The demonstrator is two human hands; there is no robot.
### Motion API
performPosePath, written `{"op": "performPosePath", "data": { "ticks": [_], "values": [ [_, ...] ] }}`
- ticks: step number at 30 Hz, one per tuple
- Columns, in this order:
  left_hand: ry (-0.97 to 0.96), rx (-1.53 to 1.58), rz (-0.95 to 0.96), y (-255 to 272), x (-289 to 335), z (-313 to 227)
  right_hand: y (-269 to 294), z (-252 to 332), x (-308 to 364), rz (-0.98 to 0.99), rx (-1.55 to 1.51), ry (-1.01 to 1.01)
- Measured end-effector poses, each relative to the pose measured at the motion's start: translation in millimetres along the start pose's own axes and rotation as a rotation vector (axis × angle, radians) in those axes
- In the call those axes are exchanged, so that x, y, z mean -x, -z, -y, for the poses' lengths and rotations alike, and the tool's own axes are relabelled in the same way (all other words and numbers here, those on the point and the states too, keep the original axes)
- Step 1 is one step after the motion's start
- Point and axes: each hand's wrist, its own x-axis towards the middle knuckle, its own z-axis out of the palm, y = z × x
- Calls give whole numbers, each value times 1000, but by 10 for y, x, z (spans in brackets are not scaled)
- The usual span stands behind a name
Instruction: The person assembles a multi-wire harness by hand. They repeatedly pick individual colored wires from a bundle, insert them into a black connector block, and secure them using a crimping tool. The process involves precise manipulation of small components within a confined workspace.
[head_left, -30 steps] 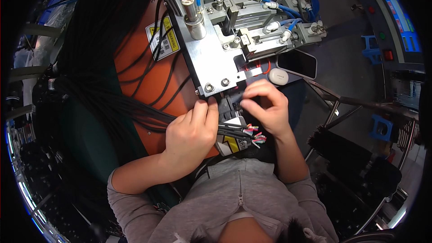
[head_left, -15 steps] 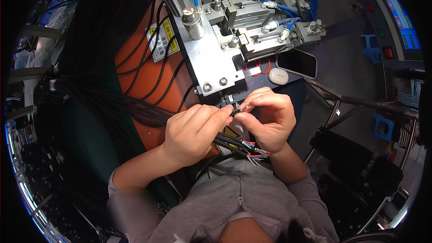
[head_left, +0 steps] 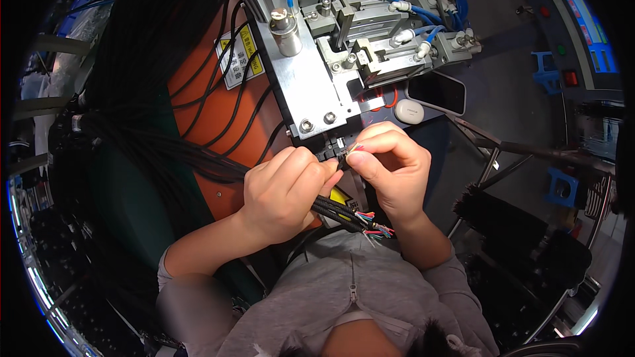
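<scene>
Dark green cover (head_left: 126, 205): lay at the far left, partly under the black cables.
Black cable bundle (head_left: 159, 142): ran from the left toward the left hand (head_left: 281, 188), several strands looping apart across the orange worktop (head_left: 215, 195).
Warning label (head_left: 239, 59): white and yellow, crossed by cables, unmoved.
Left hand: fingers closed round a black cable end (head_left: 341, 160); a second earlier they had reached under the edge of the metal plate (head_left: 304, 86), and half a second earlier the index finger had stretched further forward.
Pneumatic fixture (head_left: 370, 46): metal plate and blue air tubes (head_left: 423, 13) stayed in place above the hands.
Cable end: just below the plate's lower edge, between both hands; how firmly it was gripped could not be told.
Cut cables (head_left: 334, 208): emerged below the left hand, coloured cores (head_left: 376, 231) fanned at their tips; these had sunk lower in view than a second earlier.
Right hand (head_left: 400, 162): thumb and index finger pinched thin coloured wires (head_left: 356, 148) at the cable end; a second earlier those fingers had curved apart, with nothing visible between them.
White rounded case (head_left: 409, 112): beside the fixture, unchanged.
Smartphone (head_left: 436, 92): lay near the case, also unchanged.
Screen (head_left: 585, 20): lit blue at upper right.
</scene>
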Motion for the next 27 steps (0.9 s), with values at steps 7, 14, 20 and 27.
{"op": "performPosePath", "data": {
  "ticks": [7,14,20,27],
  "values": [
    [-37,-125,52,5,67,20,89,65,-46,125,599,341],
    [49,-35,120,-13,71,8,164,4,-40,110,324,76],
    [22,-22,35,-70,86,45,68,-33,-29,37,383,237],
    [-48,-196,57,-14,70,12,102,36,-68,141,545,219]
  ]
}}
